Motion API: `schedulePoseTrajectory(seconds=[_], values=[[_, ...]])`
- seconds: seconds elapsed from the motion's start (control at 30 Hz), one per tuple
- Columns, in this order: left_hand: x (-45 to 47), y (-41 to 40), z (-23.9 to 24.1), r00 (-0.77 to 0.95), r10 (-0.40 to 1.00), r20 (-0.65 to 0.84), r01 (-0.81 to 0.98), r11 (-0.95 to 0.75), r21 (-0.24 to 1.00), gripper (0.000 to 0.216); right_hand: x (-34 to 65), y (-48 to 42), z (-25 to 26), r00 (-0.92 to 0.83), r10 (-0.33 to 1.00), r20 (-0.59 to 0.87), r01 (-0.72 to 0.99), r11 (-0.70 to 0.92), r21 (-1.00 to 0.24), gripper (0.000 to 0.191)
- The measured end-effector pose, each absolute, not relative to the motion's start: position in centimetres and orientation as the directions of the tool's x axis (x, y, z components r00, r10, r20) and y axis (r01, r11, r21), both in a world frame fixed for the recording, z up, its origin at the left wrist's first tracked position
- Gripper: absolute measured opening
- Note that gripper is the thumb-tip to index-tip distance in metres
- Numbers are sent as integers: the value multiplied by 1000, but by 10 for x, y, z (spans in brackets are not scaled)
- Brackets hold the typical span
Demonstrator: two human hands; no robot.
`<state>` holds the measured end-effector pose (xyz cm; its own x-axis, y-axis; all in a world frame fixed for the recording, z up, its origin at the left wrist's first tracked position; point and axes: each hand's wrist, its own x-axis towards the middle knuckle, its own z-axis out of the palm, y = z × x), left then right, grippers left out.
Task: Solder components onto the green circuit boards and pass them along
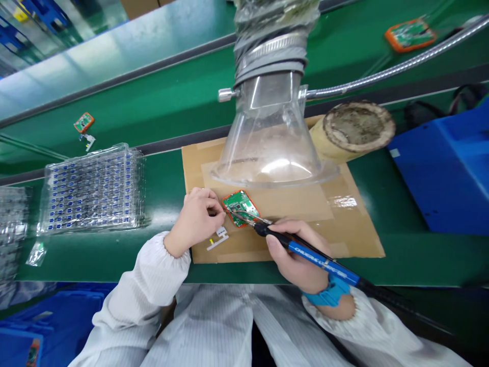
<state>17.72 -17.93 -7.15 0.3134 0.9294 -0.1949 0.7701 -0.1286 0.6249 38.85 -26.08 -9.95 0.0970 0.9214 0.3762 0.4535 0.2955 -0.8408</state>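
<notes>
A green circuit board in an orange frame lies on a flat cardboard sheet. My right hand grips a blue and black soldering iron, its thin metal tip resting over the board's left part. At the board's left edge, my left hand has thumb and forefinger pinched together; whatever is between them is too small to make out. Just below these fingers, a small white plastic part with a yellow spot lies on the cardboard, attached by what looks like a short wire.
A clear fume hood hangs close above the board. Behind it to the right stands a crusted round container, beside a blue bin. Stacked clear trays sit left. Other boards lie on the green surface beyond.
</notes>
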Motion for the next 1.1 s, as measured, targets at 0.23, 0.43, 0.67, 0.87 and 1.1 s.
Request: schedulePoseTrajectory(seconds=[0.23, 0.43, 0.67, 0.87, 1.1], values=[[177, -179, -71, 321, 926, -200, 766, -129, 630, 20, 389, -259, -99, 98, 922, 374, 445, 295, -845, 10], [176, -179, -70, 327, 922, -205, 762, -129, 634, 20, 389, -260, -103, 109, 922, 371, 424, 295, -856, 9], [176, -179, -70, 327, 920, -214, 766, -125, 631, 20, 388, -260, -102, 123, 923, 364, 401, 289, -869, 10], [176, -179, -70, 326, 922, -207, 767, -131, 628, 21, 388, -259, -100, 133, 926, 355, 409, 275, -870, 7], [177, -179, -70, 324, 923, -208, 773, -132, 620, 20, 388, -260, -101, 129, 926, 354, 396, 279, -875, 8]])
